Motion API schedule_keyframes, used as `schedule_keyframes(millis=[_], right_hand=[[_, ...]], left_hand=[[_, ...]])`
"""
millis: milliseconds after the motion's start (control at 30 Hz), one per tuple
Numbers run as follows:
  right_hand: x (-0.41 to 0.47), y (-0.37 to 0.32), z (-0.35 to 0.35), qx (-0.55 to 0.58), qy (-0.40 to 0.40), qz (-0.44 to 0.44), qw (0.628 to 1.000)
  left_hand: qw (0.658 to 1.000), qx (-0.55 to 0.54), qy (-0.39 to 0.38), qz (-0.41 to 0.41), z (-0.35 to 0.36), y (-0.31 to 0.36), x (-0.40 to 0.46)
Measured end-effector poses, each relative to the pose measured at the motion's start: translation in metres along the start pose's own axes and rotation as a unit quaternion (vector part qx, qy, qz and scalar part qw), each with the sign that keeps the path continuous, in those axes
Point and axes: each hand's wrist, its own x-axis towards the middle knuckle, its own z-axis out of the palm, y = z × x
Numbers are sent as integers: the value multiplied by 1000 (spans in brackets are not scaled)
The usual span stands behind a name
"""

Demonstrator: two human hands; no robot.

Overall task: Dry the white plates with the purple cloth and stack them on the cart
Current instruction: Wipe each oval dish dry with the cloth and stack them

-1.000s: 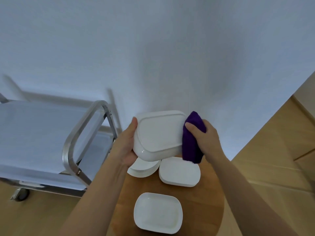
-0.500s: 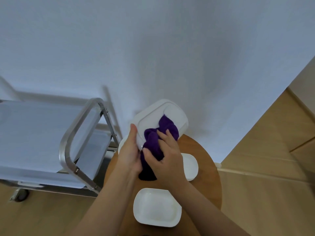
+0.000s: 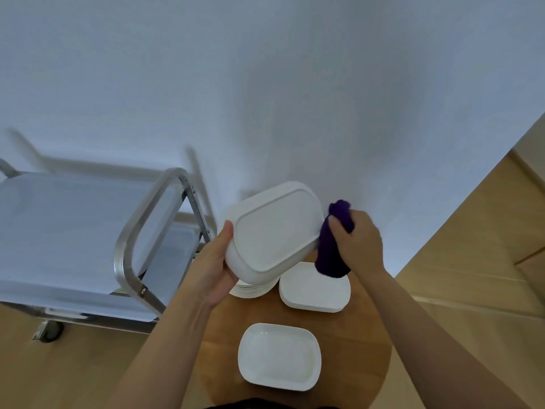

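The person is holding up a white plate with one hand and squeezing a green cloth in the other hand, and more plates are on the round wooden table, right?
Almost. The cloth is purple, not green; the head view shows it bunched in the right hand. The rest holds: the left hand holds up a white plate, and more plates lie on the round wooden table.

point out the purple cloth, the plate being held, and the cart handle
purple cloth [image 3: 328,258], head view, lower hanging fold.
held plate [image 3: 274,231], head view, flat underside.
cart handle [image 3: 138,224], head view, left upright of the metal loop.
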Motion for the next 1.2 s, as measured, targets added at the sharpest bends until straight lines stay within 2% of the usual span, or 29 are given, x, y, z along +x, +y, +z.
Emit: schedule_keyframes(millis=[67,100,233,300,433,533,600,667,700,733,767,800,833,867,933,967,1067,1133,1200], right_hand=[[7,-4,-1,50,51,44,997],[10,-11,2,77,47,54,994],[-5,-46,26,97,-40,92,990],[-29,-64,35,105,-42,47,992],[-72,-78,49,133,-57,-62,988],[-89,-64,43,150,-146,-86,974],[-95,-43,36,115,-227,-99,962],[-92,-17,30,38,-307,-40,950],[-87,-6,26,33,-330,43,942],[-82,0,21,76,-319,162,931],[-74,4,16,149,-280,292,903],[-65,8,11,231,-235,402,854],[-55,12,4,293,-197,473,807],[-44,17,-1,330,-183,508,774],[-26,26,-10,376,-204,526,735],[-20,29,-13,374,-220,527,730],[-7,30,-27,353,-262,505,743],[-3,32,-36,336,-263,483,765],[-2,36,-43,343,-266,476,765]], left_hand=[[1000,25,-5,-3,2,-3,1],[999,42,-14,-5,5,-5,1],[995,95,-11,-17,27,-19,3],[995,96,8,-15,31,-26,7],[998,21,43,-45,25,-30,9],[997,13,55,-48,19,-27,10],[997,33,68,-33,11,-25,13],[996,48,79,-4,0,-19,14],[996,50,69,3,-5,-15,13],[997,56,48,7,-10,-10,12],[997,73,22,6,-13,-5,10],[995,103,-5,6,-15,0,9],[990,141,-25,10,-14,4,7],[982,182,-44,12,-10,6,6],[961,268,-70,2,-2,7,5],[947,308,-94,-3,2,8,4],[888,425,-175,14,7,6,4],[866,457,-202,17,8,6,4],[847,480,-229,29,9,6,4]])
